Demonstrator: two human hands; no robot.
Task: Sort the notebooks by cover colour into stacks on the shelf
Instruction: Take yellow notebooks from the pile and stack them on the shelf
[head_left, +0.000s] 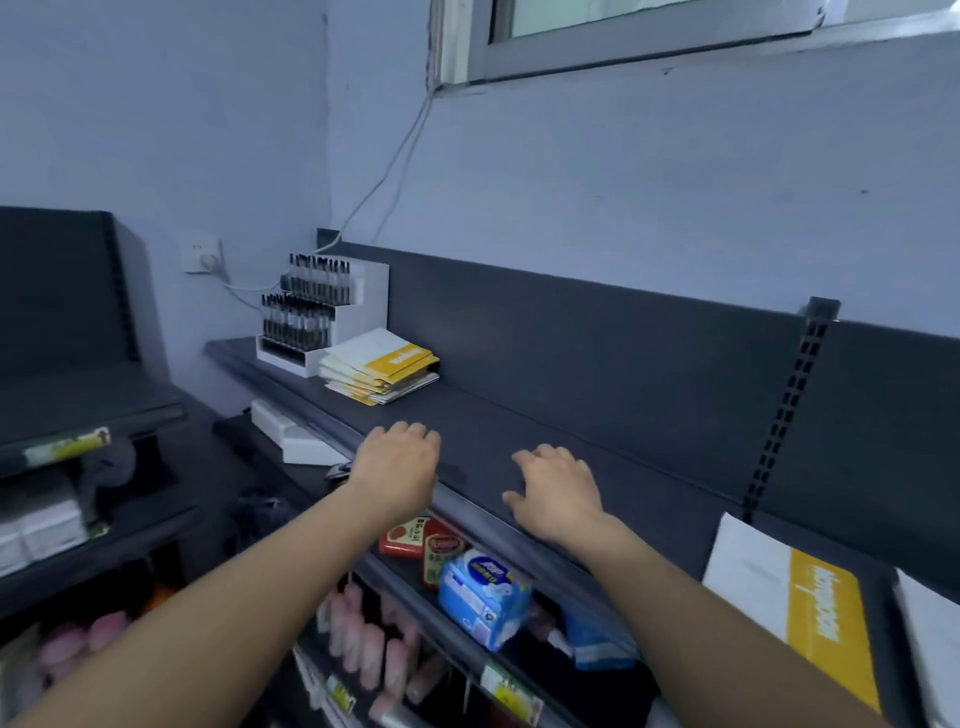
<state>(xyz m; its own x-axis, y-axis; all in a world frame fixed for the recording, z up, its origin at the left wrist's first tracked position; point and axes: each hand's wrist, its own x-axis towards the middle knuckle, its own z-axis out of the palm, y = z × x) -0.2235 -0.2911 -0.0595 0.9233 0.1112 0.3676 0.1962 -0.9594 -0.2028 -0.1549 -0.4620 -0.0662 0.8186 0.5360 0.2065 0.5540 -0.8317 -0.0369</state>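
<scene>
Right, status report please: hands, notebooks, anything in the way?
Left hand, right hand empty, over shelf. Yellow-white notebook stack far left; single notebook at right. Nothing in the way.

- Your shelf (597, 441): dark grey, long, w/ back panel.
- Far L: white pen rack (332, 317), notebook stack (382, 371) just beside it.
- R end: single yellow/white notebook (795, 597).

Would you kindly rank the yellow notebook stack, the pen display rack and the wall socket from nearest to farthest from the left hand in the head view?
1. Yellow notebook stack, on the shelf just beyond the left hand.
2. Pen display rack, behind the stack at the shelf's far end.
3. Wall socket, mounted past the shelf's end.
</scene>
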